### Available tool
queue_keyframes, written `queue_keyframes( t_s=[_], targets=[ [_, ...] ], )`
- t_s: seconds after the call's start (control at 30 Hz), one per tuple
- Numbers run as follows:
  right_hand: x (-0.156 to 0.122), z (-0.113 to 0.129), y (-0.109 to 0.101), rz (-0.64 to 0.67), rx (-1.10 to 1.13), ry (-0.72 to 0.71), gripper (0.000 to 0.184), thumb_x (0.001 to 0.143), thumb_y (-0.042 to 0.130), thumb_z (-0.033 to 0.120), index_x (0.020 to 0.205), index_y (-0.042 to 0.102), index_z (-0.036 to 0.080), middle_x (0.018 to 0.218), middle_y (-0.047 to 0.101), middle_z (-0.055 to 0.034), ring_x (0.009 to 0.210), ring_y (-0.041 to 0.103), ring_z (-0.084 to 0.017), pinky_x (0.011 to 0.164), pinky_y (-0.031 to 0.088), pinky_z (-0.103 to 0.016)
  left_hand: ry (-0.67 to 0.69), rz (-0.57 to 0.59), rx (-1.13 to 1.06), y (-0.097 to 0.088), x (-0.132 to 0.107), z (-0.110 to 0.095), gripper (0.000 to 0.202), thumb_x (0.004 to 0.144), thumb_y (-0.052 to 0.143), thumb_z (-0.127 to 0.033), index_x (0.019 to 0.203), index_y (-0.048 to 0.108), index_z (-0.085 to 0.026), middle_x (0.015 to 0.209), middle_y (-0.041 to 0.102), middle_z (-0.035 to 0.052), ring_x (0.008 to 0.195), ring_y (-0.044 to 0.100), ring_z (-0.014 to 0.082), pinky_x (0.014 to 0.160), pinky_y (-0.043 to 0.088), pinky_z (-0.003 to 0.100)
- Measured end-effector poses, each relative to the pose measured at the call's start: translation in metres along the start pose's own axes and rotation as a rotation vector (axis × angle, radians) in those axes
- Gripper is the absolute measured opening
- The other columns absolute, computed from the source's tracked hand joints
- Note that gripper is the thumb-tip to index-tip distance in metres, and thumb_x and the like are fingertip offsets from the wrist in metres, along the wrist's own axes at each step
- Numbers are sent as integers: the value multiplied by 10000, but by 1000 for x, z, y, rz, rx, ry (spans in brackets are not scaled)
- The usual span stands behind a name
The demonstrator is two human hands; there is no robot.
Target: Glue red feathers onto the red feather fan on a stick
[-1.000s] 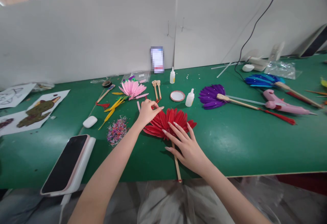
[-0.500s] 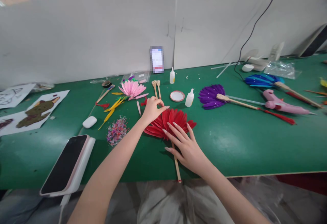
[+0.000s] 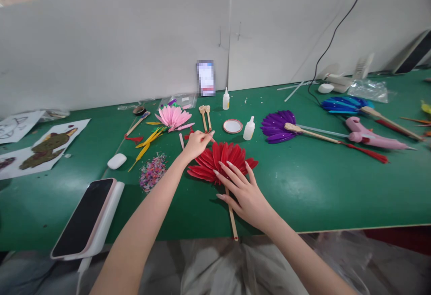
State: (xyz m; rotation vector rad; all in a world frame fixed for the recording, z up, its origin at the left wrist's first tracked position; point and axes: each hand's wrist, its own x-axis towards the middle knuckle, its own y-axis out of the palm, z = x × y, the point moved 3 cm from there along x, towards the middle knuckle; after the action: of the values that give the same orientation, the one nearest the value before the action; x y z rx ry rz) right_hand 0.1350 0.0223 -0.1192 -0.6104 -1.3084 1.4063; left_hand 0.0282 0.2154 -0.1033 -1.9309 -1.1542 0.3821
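A red feather fan (image 3: 202, 169) lies on the green table with its wooden handle pointing toward me. Across its feathers rests my right hand (image 3: 247, 196), fingers spread flat and the thumb beside the handle. My left hand (image 3: 198, 146) is at the fan's upper left edge, fingertips pinched together; whether anything small is between them I cannot make out. Just beyond it lie two bare wooden fan handles (image 3: 206, 114) and a red tassel, partly hidden. A shallow white dish with a red rim (image 3: 232, 126) and a white glue bottle (image 3: 249, 129) stand past the fan.
Loose pink feathers (image 3: 173, 117), yellow feathers (image 3: 145, 144) and a pile of colourful sequins (image 3: 152, 173) lie left. A phone (image 3: 85, 218) is at the front left. A purple fan (image 3: 279, 126), pink glue gun (image 3: 373, 135) and blue fan (image 3: 346, 105) lie right.
My left hand has shifted slightly left and its fingers have drawn closer together. My right hand stays on the red fan.
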Motion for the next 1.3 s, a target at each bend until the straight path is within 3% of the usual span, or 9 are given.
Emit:
queue_keyframes(
  t_s=[0.23,0.67,0.93,1.3],
  targets=[
    [1,0,0,11,-5,3,519,932,394,375,1423,295,239,1498,256,-39,1382,204,-242,1104,102,-582,34,108,-47,4,-9,1,241,803,580,-393,775,726,-204,791,629,37,807,584,184,795,453,314],
    [1,1,0,8,-9,8,499,936,385,369,1414,314,247,1495,262,-48,1382,208,-243,1101,100,-583,77,55,-53,8,-8,-1,180,784,608,-360,744,710,-218,755,630,25,769,570,181,750,450,313],
    [0,0,0,22,3,15,493,939,372,381,1406,328,227,1495,261,-48,1385,198,-236,1104,94,-578,47,37,23,10,-6,5,359,878,460,-393,704,695,-184,716,567,32,739,566,172,782,439,324],
    [0,0,1,33,0,21,501,941,368,388,1410,321,221,1497,259,-42,1387,189,-238,1103,90,-582,50,-45,146,11,-18,5,230,867,514,-257,693,630,-162,787,538,51,838,498,201,868,393,377]
  ],
)
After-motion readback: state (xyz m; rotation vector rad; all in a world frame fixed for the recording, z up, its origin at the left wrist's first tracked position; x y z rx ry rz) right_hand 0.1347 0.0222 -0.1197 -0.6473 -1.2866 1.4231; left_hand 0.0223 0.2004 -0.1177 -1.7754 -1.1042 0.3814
